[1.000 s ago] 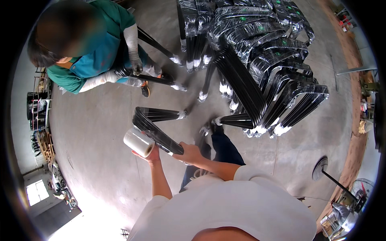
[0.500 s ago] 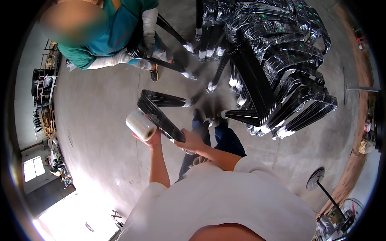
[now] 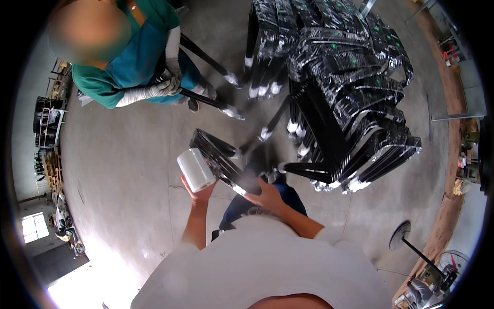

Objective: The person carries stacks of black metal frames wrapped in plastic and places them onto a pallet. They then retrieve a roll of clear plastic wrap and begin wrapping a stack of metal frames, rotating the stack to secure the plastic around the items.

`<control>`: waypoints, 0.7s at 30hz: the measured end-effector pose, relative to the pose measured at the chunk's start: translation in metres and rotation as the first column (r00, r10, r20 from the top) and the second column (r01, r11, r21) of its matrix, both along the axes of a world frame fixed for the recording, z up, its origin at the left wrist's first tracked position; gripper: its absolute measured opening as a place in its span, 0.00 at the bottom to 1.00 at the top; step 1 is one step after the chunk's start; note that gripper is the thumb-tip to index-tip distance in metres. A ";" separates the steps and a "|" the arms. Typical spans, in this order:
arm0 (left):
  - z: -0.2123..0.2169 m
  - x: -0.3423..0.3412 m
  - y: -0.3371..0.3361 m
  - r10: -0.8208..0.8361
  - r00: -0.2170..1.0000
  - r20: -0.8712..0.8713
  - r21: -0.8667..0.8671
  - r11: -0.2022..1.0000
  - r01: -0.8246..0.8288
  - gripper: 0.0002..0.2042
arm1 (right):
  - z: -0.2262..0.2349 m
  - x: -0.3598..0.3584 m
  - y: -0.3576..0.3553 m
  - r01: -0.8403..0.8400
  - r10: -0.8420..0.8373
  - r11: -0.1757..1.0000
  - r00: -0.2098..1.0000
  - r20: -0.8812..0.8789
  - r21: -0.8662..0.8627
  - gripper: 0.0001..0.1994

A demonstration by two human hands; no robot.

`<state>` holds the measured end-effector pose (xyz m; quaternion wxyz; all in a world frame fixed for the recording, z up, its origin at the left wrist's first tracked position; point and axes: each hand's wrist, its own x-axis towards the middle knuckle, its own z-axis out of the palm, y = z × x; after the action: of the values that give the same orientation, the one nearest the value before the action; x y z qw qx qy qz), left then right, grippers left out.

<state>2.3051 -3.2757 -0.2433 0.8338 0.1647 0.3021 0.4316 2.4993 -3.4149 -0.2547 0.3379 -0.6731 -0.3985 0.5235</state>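
Note:
My left hand [image 3: 199, 192] is wrapped round the lower end of a roll of clear stretch film [image 3: 196, 170], which tilts up and to the left. Right beside the roll is a bundle of bent black bars [image 3: 218, 159], its top side partly covered in shiny film. At the bundle's near end, my right hand [image 3: 266, 194] grips the bars, fingers partly hidden by them. One leg of the bundle runs to the right, ending in a white wrapped tip near my feet.
Film-wrapped black bar bundles [image 3: 350, 62] stand packed together at the far right. An unwrapped black bundle [image 3: 321, 131] leans nearer me. A co-worker in a teal apron [image 3: 135, 62] at the far left holds another bundle. A round-based stand [image 3: 400, 235] is at the right.
The film roll and my hands have moved slightly right and nearer in the picture, and the roll's tilt has changed. The co-worker's gloved hands have come together on their bundle.

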 end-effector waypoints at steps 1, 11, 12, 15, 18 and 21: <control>0.002 0.006 0.003 -0.006 1.000 -0.017 0.000 1.000 0.006 0.38 | 0.008 0.003 0.001 -0.015 0.016 1.000 0.999 0.045 -0.022 0.26; 0.061 0.060 0.066 -0.129 0.992 0.000 0.056 0.990 0.129 0.39 | 0.054 0.015 0.042 0.273 -0.273 0.962 0.960 0.053 0.022 0.23; 0.069 0.066 0.076 -0.138 0.990 -0.035 0.095 0.985 0.141 0.39 | 0.067 0.016 0.049 0.321 -0.324 0.945 0.945 0.044 0.065 0.23; 0.079 0.086 0.106 -0.189 0.978 0.094 0.124 0.976 0.176 0.37 | 0.093 0.015 0.065 0.445 -0.445 0.893 0.895 -0.020 0.060 0.23; 0.087 0.101 0.142 -0.312 0.926 0.213 0.168 0.945 0.280 0.36 | 0.105 0.016 0.091 0.533 -0.528 0.836 0.846 -0.077 0.128 0.23; 0.091 0.111 0.174 -0.371 0.911 0.182 0.147 0.926 0.348 0.37 | 0.112 0.012 0.114 0.586 -0.582 0.801 0.810 -0.068 0.122 0.23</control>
<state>2.4163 -3.1017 -0.1521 0.9153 0.2182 0.1538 0.3016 2.5112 -3.3005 -0.1430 0.5333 -0.7311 -0.2024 0.3744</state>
